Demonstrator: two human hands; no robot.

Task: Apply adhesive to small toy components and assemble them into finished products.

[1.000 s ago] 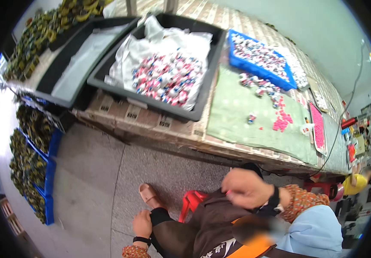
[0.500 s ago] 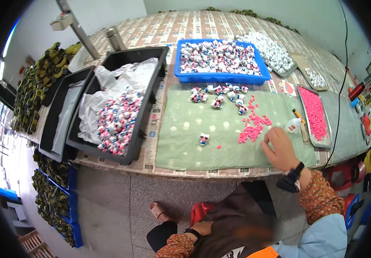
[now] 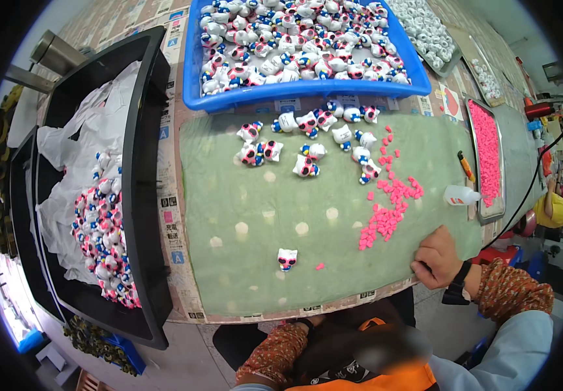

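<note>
My right hand (image 3: 438, 257) rests near the front edge of the green cloth (image 3: 255, 221), its fingers curled in a loose fist; nothing shows in it. Left of it lie scattered small pink pieces (image 3: 389, 218). One white cat-like figurine (image 3: 287, 259) with pink glasses stands apart near the front, beside a single pink piece (image 3: 320, 266). Several more figurines (image 3: 307, 166) lie at the back of the cloth. My left hand (image 3: 312, 320) is low, below the table edge at my lap, its fingers mostly hidden.
A blue tub (image 3: 307, 89) full of figurines stands at the back. On the left is a black bin (image 3: 148, 195) with white lining and figurines. To the right are a white bottle (image 3: 461, 195), a yellow-and-black cutter (image 3: 466, 167) and a metal tray (image 3: 499, 163) of pink pieces.
The view has moved closer to the table. My right hand has drawn back toward the front edge, away from the pink pieces, and its fingers have curled. My left hand stays at my lap.
</note>
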